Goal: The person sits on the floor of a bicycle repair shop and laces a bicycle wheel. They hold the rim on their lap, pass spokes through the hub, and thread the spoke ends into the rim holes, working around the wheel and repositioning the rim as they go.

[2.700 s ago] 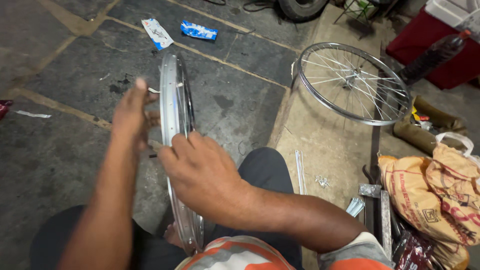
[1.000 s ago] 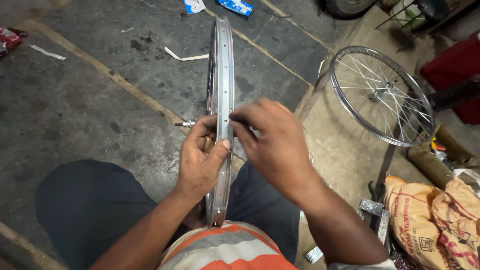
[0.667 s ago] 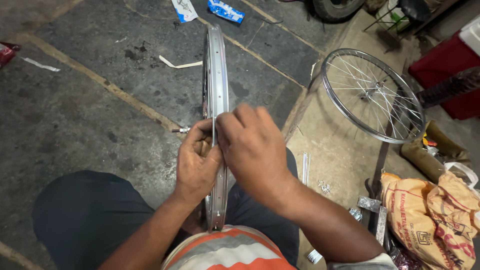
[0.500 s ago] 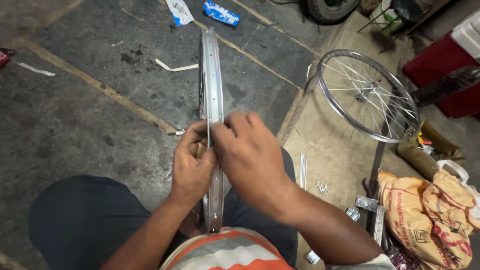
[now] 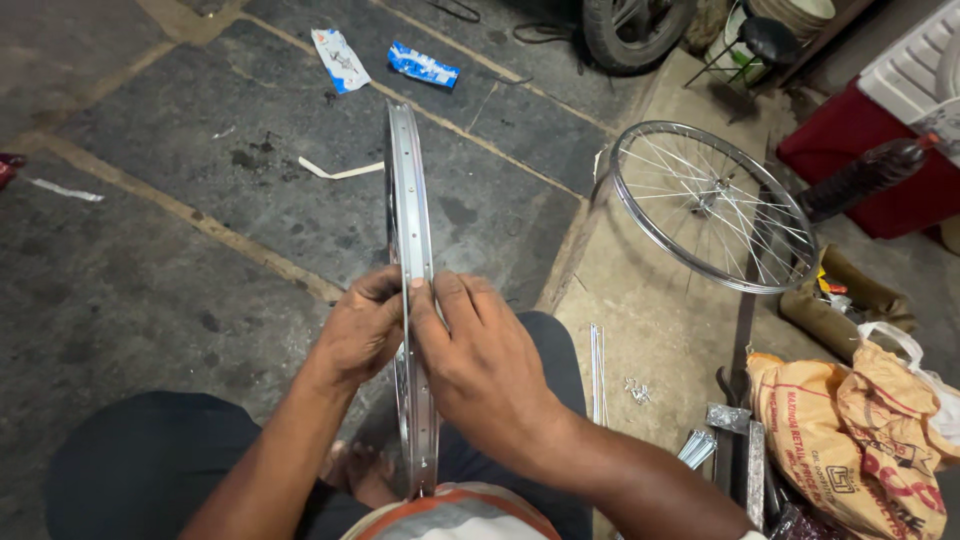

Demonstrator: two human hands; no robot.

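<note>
A bare silver bicycle wheel rim (image 5: 408, 190) stands upright on edge between my knees, seen edge-on in the head view. My left hand (image 5: 360, 330) grips its left side about halfway up. My right hand (image 5: 480, 365) presses against its right side, thumb and fingertips pinched at the rim's top surface next to the left fingers. What the fingertips pinch is too small to see.
A spoked wheel (image 5: 710, 205) lies flat on the concrete at the right. Loose spokes (image 5: 598, 370) lie by my right knee. A printed sack (image 5: 850, 440), a dark bottle (image 5: 860, 175) and a red box (image 5: 860, 130) sit at the right. Wrappers (image 5: 422, 64) lie on the far floor.
Earlier my hands were apart along the rim, the left one open. They came together at the rim's middle and now both hold it; the view has shifted slightly.
</note>
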